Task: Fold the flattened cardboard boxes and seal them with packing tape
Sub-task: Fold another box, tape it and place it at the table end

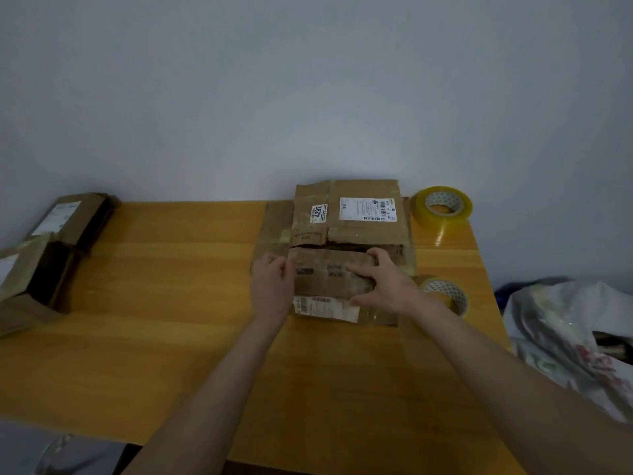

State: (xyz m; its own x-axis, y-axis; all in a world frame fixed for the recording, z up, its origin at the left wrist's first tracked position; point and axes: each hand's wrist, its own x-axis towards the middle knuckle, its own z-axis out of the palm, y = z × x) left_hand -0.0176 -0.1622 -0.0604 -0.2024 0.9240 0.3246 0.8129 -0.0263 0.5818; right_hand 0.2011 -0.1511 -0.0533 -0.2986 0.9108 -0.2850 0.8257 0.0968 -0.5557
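Pale grey wall [308, 80] rose behind a yellow wood-grain worktop [171, 303], and against that wall, right of the middle, lay a stack of flattened cardboard boxes [363, 231]. Its top sheet carried a small white sticker [318, 213] printed 4292 and, beside it, a larger shipping label [368, 209]. On the near part of the stack sat a small box [329, 275], brown and creased, and a torn white label [325, 307] showed just at its near edge. Both bare hands were on it. The left hand [272, 284] had its grip clamped on the box's left end, fingers curled over the edge. The right hand [385, 286] had its grip clamped on the right end: thumb pressed against the near edge, forefinger laid flat across the top, the other fingers hooked over the far edge. 2 rolls of clear yellowish packing tape were on the right side of the worktop: the far tape roll [442, 207] lay flat at the back corner, just beside the stack, with a loose tail hanging toward the front; the near tape roll [445, 296] was partly hidden behind the right wrist. At the left edge sat 2 folded-up boxes, the far open box [73, 217] and the near open box [30, 279], close together, their dark open ends turned toward the middle of the worktop. Off the worktop's right side lay a crumpled pale bag [565, 337].
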